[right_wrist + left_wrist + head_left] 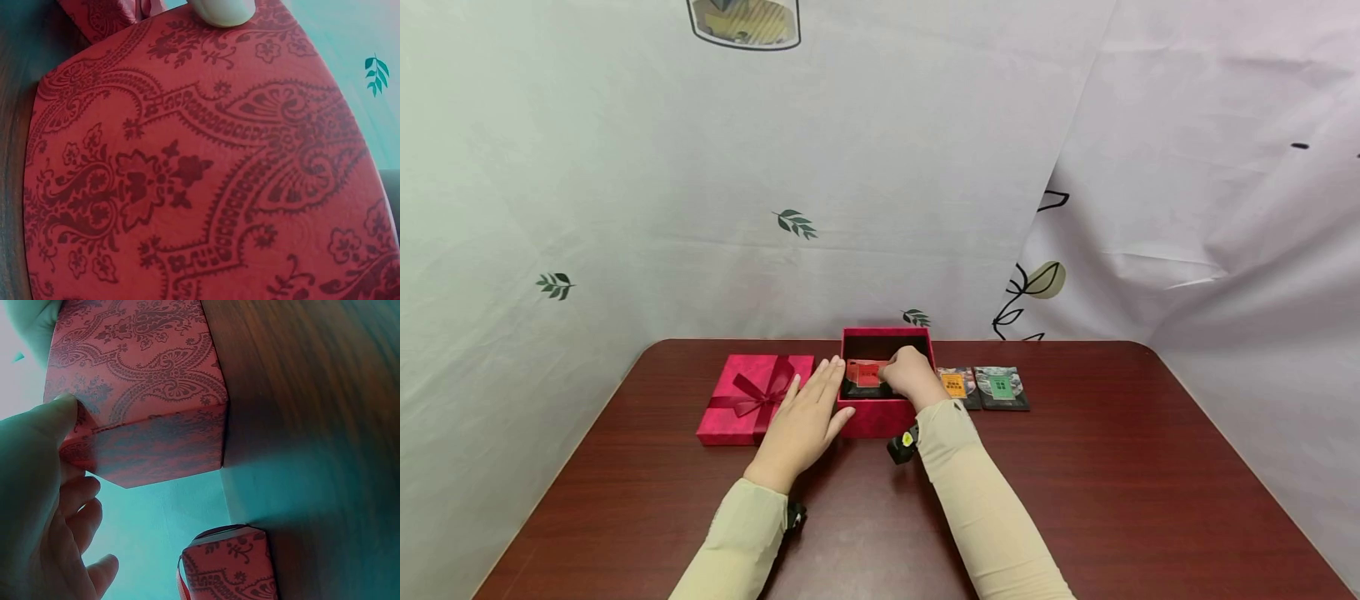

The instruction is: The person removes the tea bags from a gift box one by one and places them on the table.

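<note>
A red patterned gift box (867,421) stands open-topped near the back of the table. My right hand (917,377) reaches over its right side and pinches a red and black sachet (859,382) at the box's opening. My left hand (805,423) touches the left front corner of the box, fingers straight, thumb at the front wall. In the left wrist view, the left thumb (65,409) presses the box edge (150,369). A fingertip (225,9) shows at the box's upper edge in the right wrist view.
Left of the box lies its red lid (741,421) with a dark red ribbon bow, partly behind my left hand. To the right are an orange-labelled sachet (957,385) and a green-labelled sachet (1002,388). A printed white cloth (880,167) hangs behind the table.
</note>
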`<action>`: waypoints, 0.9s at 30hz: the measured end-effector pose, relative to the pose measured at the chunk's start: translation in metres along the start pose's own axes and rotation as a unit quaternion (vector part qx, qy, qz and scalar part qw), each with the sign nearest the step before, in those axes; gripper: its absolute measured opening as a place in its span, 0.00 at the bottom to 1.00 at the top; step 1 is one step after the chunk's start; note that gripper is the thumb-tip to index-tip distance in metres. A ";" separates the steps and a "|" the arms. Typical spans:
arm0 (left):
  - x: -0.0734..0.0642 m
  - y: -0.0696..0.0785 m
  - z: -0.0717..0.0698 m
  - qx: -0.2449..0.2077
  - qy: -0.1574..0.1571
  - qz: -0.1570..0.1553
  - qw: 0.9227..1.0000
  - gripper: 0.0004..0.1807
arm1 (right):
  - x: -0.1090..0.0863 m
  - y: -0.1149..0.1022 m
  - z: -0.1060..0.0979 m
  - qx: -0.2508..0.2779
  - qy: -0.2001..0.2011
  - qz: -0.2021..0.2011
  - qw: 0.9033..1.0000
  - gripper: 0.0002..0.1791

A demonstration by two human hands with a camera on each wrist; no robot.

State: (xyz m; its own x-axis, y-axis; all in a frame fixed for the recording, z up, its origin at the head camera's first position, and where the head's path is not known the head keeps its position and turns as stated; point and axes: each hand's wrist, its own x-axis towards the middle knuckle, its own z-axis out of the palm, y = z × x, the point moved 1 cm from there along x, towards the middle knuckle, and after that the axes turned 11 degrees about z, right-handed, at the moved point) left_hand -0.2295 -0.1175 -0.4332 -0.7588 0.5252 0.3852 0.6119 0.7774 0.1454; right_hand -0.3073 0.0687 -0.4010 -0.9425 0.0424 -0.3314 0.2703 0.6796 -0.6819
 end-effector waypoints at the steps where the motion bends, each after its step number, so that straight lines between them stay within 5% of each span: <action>1: 0.000 0.000 0.000 0.000 0.002 0.001 1.000 0.39 | -0.001 0.000 -0.001 0.007 0.000 -0.002 1.000 0.13; 14: 0.000 0.000 0.001 -0.004 -0.001 -0.001 1.000 0.39 | -0.002 0.005 -0.002 0.089 0.027 -0.008 0.996 0.16; 27: 0.000 0.001 0.001 -0.007 -0.005 -0.004 1.000 0.39 | 0.001 0.004 -0.003 0.119 0.012 0.001 0.993 0.15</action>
State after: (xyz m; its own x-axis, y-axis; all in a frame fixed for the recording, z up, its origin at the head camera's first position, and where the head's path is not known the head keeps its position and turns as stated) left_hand -0.2296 -0.1166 -0.4337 -0.7659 0.5222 0.3752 0.6087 0.7768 0.1615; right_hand -0.3079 0.0736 -0.4023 -0.9454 0.0626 -0.3200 0.3087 0.4872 -0.8169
